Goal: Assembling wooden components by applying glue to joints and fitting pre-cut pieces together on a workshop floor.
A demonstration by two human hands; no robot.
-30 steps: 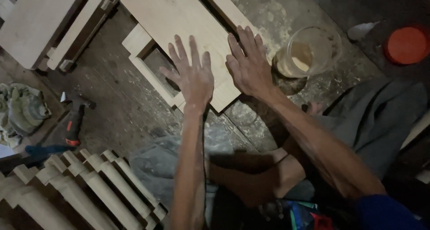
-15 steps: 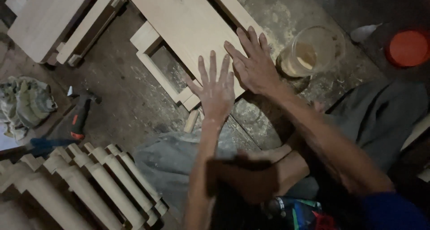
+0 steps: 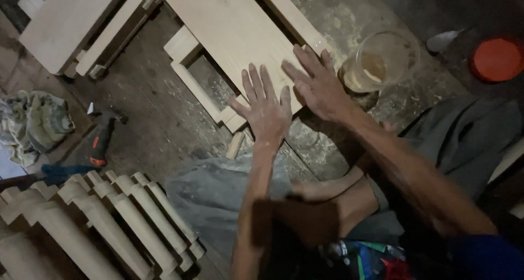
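Where the person's bent legs and grey shorts (image 3: 218,198) fill the bottom of the view, a row of turned wooden spindles (image 3: 93,220) lies to the left on the dusty floor (image 3: 158,121). Just past the knees, a short wooden dowel (image 3: 235,145) lies on the floor near the left wrist. The left hand (image 3: 266,112) is spread flat, fingers open and gripping nothing, its palm on the near edge of the pale wooden board (image 3: 229,29). The right hand (image 3: 316,86) lies likewise flat and open (it holds nothing either), just beside the left, pressed on the same board's near right corner. The board rests on narrow wooden rails (image 3: 199,94). Beside the right hand stands a clear plastic cup (image 3: 382,59). Farther right sits an orange lid (image 3: 496,59). To the left lie a hammer (image 3: 101,135) and a crumpled rag (image 3: 33,124); beyond them, another wooden assembly (image 3: 82,23).
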